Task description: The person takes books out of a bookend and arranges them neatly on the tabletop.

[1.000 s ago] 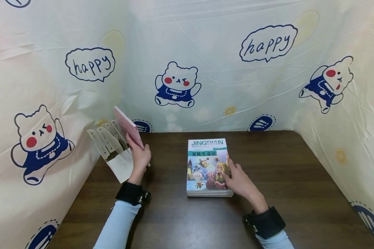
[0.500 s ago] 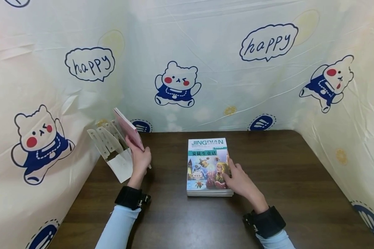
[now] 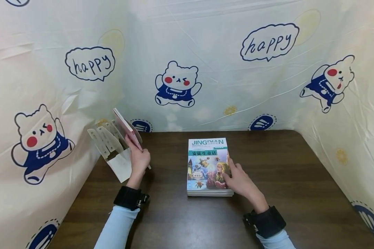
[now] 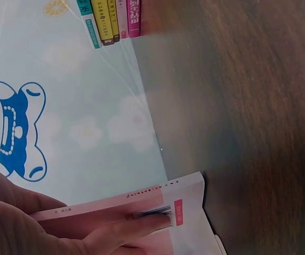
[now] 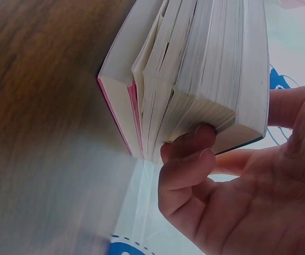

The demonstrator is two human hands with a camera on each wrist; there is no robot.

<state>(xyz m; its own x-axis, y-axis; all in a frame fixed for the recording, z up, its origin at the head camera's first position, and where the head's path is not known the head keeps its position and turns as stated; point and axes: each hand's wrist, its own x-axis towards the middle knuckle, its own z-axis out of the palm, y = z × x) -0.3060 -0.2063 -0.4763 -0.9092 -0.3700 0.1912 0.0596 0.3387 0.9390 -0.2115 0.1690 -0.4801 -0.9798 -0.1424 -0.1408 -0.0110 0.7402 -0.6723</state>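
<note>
My left hand (image 3: 139,161) grips a thin pink book (image 3: 127,128) by its lower part, thumb on one side. It stands tilted among the slotted panels of a white book rack (image 3: 121,166) at the table's left. In the left wrist view, fingers lie across the barcode on the book's pink-and-white cover (image 4: 187,207). My right hand (image 3: 241,180) holds the right edge of a book stack (image 3: 205,166), thumb on the top cover. The right wrist view shows curled fingers against the stack's page edges (image 5: 205,69). How the pink book's bottom meets the rack is hidden.
The dark wooden table (image 3: 283,166) extends around the stack and towards the front. A pale printed curtain (image 3: 218,79) with bear drawings hangs along the back and both sides. The rack leans close to the curtain at the left.
The pink book has turned slightly edge-on, showing a rack panel behind its right side. My left hand has shifted slightly left. My right hand and the stack stay in place.
</note>
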